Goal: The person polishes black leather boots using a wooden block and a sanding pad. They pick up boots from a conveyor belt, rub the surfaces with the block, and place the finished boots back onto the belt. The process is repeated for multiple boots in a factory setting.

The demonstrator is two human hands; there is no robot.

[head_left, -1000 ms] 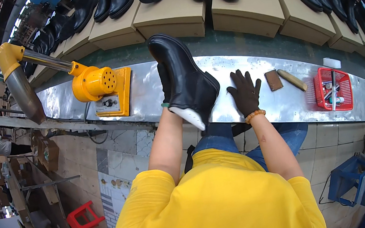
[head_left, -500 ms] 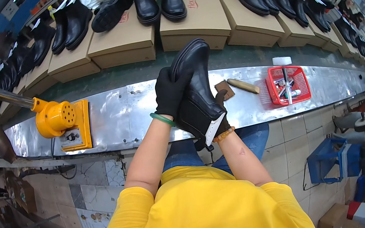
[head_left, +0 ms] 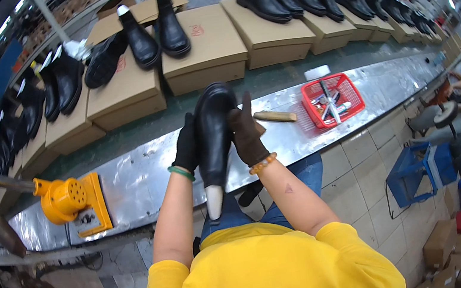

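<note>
Between my two gloved hands is a black leather ankle boot (head_left: 215,140), its toe pointing away from me and white lining showing at its shaft opening. On its left side my left hand (head_left: 185,145), in a black glove, is closed against the leather. My right hand (head_left: 246,135), in a dark brown glove, presses on the other side with its fingers pointing up and away. The boot is held above the metal bench (head_left: 134,183). Just past my right hand lies a tan wooden stick (head_left: 275,116); a small brown block (head_left: 260,129) is partly hidden behind the glove.
A red basket (head_left: 352,115) of small tubes and tools stands to the right, a white block (head_left: 317,72) behind it. At left is a yellow machine (head_left: 64,200) on a plate. Cardboard boxes (head_left: 207,75) bearing black boots (head_left: 171,29) line the far side. Other people work at the right.
The boot has turned so its shaft now points toward me. My right hand has shifted from the shaft to the boot's right side. The whole view has tilted and swung right.
</note>
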